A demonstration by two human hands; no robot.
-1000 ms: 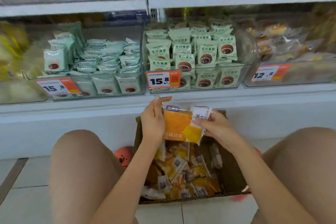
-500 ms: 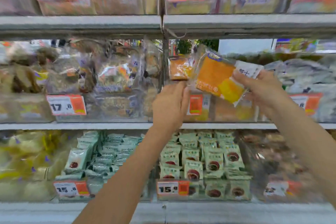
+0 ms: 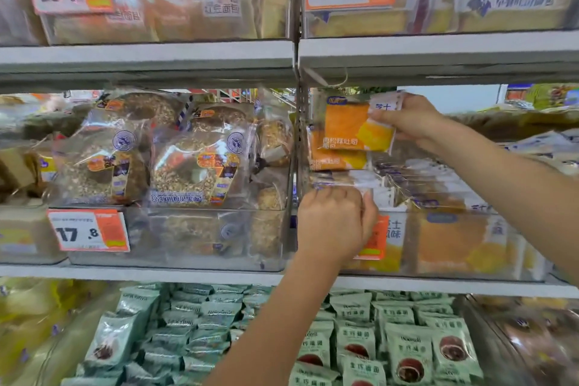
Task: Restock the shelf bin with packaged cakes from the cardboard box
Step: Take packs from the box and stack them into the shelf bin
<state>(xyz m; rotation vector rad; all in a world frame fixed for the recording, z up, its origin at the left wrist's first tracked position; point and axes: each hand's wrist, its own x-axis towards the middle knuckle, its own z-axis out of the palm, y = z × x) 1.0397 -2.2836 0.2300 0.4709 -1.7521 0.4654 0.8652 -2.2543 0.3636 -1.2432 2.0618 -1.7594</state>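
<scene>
My right hand [image 3: 410, 121] pinches the right end of an orange and clear packaged cake [image 3: 351, 127], held upright above the clear shelf bin [image 3: 454, 244] on the middle shelf, right of the upright post. A second orange cake packet [image 3: 336, 161] stands just behind and below it in the bin. My left hand [image 3: 335, 222] grips the front rim of that bin at its left corner, covering part of its orange price tag [image 3: 377, 240]. More orange cakes show through the bin's front wall. The cardboard box is out of view.
A neighbouring clear bin [image 3: 188, 235] to the left holds ring-shaped seeded breads. The shelf above [image 3: 438, 53] hangs close over the bin opening. Green packets [image 3: 407, 351] fill the bins on the shelf below. A metal post [image 3: 299, 147] divides the bays.
The view has swung up from the box on the floor to the middle shelf. My right hand carried the cake up and leftwards over the bin; my left hand let go of it and took the bin's rim.
</scene>
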